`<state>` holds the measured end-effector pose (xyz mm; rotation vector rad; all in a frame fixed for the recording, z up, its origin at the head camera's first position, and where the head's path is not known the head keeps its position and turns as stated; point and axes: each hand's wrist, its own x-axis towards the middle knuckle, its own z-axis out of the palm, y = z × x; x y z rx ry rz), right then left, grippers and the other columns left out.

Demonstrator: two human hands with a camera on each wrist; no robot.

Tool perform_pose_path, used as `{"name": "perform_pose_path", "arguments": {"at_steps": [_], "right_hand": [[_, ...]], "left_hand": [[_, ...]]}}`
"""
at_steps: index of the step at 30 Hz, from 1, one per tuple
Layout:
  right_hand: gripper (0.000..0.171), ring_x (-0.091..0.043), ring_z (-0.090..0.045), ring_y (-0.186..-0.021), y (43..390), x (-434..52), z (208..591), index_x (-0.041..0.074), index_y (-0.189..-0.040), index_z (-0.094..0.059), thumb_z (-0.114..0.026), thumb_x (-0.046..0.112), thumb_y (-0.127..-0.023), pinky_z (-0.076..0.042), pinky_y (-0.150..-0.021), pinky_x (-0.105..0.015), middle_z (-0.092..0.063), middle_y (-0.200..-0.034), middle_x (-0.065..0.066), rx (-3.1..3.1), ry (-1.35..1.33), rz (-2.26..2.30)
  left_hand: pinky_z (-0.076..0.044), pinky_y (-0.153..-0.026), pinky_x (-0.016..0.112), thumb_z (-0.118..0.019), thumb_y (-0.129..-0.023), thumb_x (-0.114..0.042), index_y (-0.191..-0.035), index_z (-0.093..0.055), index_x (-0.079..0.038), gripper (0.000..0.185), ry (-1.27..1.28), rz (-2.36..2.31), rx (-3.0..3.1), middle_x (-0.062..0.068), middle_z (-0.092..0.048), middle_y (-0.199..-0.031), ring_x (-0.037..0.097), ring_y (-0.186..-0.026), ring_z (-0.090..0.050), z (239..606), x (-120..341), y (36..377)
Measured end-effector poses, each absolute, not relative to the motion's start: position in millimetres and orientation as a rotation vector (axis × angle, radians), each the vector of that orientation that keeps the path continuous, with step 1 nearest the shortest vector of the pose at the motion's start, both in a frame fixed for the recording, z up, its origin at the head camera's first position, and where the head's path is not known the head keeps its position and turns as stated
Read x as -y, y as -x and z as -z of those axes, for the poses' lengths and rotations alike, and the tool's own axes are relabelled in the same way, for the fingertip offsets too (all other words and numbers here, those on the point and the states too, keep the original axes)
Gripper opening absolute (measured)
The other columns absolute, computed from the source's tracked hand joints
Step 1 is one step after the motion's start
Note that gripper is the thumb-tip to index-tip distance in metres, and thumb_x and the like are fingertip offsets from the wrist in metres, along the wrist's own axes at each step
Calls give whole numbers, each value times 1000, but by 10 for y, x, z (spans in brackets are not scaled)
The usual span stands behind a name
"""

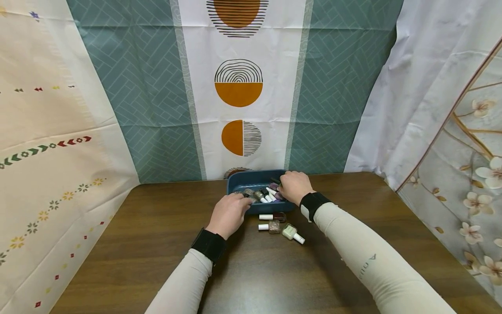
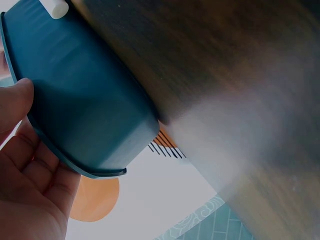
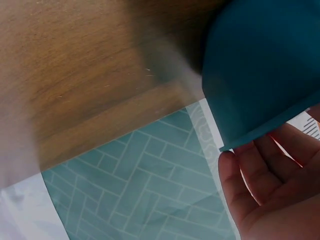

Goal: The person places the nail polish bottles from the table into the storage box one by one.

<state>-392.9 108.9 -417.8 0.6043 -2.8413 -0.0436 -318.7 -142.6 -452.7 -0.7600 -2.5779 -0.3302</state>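
Observation:
A blue plastic bin [image 1: 270, 208] stands at the back edge of the table with several nail polish bottles [image 1: 259, 196] in it, some white-capped, some black-capped. At its front left corner is my left hand [image 1: 229, 213]; in the left wrist view the thumb [image 2: 20, 97] lies over the outer wall and the fingers pass behind the rim. My right hand [image 1: 295, 186] reaches over the right rim, its fingers [image 3: 260, 165] at the rim in the right wrist view. Their tips are hidden behind the bin's wall, so I cannot tell what they hold.
On the table [image 1: 172, 244] in front of the bin lie three bottles: a dark red one [image 1: 279, 217], a glittery one [image 1: 274, 226] and a pale green one [image 1: 290, 231]. A patterned curtain [image 1: 157, 87] hangs right behind the bin, with more cloth at both sides.

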Motion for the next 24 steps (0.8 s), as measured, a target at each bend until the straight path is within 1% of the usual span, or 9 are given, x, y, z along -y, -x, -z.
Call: {"name": "perform_pose_path", "arguments": {"at_steps": [5, 9, 12, 20, 24], "right_hand": [[26, -34, -73, -90, 3952, -1114, 4230, 10, -80, -72, -79, 22, -102, -56, -88, -54, -70, -86, -11, 2816, -612, 117], [23, -33, -74, -93, 3950, -1109, 4248, 10, -84, -75, -79, 23, -103, -52, -98, -56, -73, -89, -10, 2815, -615, 139], [21, -33, -75, -94, 3945, -1103, 4249, 10, -86, -76, -79, 23, -103, -51, -100, -56, -74, -90, -10, 2812, -614, 140], [21, -33, -75, -92, 3946, -1107, 4266, 11, -84, -75, -78, 22, -102, -52, -100, -56, -73, -89, -9, 2789, -622, 141], [20, -33, -75, -93, 3937, -1101, 4269, 10, -86, -75, -78, 22, -102, -51, -102, -57, -73, -91, -9, 2800, -622, 139]], "left_hand": [[-61, -87, 42, -81, -102, -10, -117, -85, -10, 15, 765, 348, 2588, 4, -75, -95, 25, -92, -71, 4511, 1424, 3177], [-61, -88, 42, -81, -102, -10, -117, -85, -10, 15, 752, 346, 2598, 3, -75, -94, 24, -91, -71, 4514, 1422, 3175], [-61, -88, 42, -81, -102, -10, -117, -85, -10, 16, 751, 345, 2600, 3, -75, -94, 24, -91, -71, 4517, 1422, 3177], [-60, -87, 41, -81, -102, -12, -116, -86, -12, 15, 745, 333, 2592, 2, -75, -94, 24, -91, -71, 4517, 1423, 3175], [-60, -86, 41, -82, -102, -12, -116, -86, -12, 14, 751, 346, 2584, 2, -75, -93, 24, -90, -71, 4517, 1426, 3173]]}}
